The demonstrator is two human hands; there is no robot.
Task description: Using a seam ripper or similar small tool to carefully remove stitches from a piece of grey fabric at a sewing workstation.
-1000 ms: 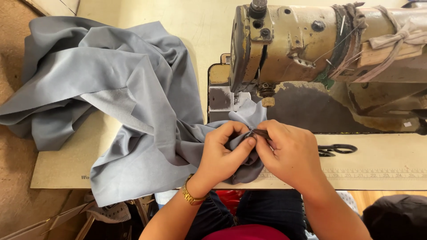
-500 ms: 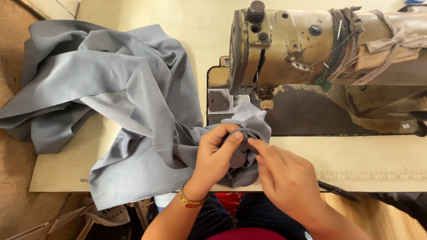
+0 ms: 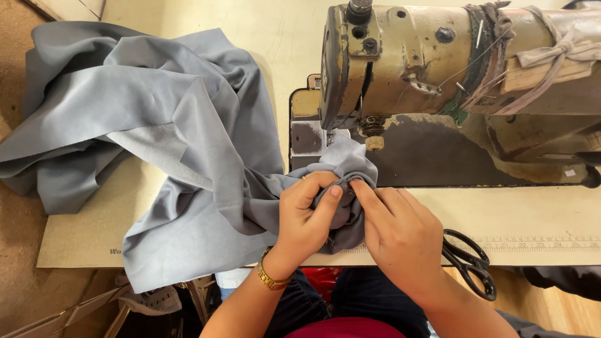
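Left hand (image 3: 307, 216), centre of frame, fingers clenched on a bunched fold of the soft grey-blue woven cloth (image 3: 188, 150); thumb pressed against the fold near its top. Gold-coloured bracelet (image 3: 270, 278) seen on that wrist, lower centre.

Right hand (image 3: 400, 235), just right of centre, fingertips pinched on the same fold, touching the left thumb. Both hands grasping cloth, neither released.

Cloth spread from the upper left down to the centre, heaped in loose folds. Left part draped past the left edge of the pale beige wooden table (image 3: 538, 216); lower corner hung over the near edge, lower left. Bunched end lay just under the head of the worn, yellowed metal sewing machine (image 3: 426, 69), upper right, touching the dark machine bed (image 3: 432, 156) beside the needle area.

Black-handled scissors (image 3: 469, 263) at lower right, lying across the near table edge, just beside the right wrist, partly hidden by it.

Open tabletop noted right of the hands along the front strip, and at top centre between cloth and machine. Room left of the hands taken up by cloth.
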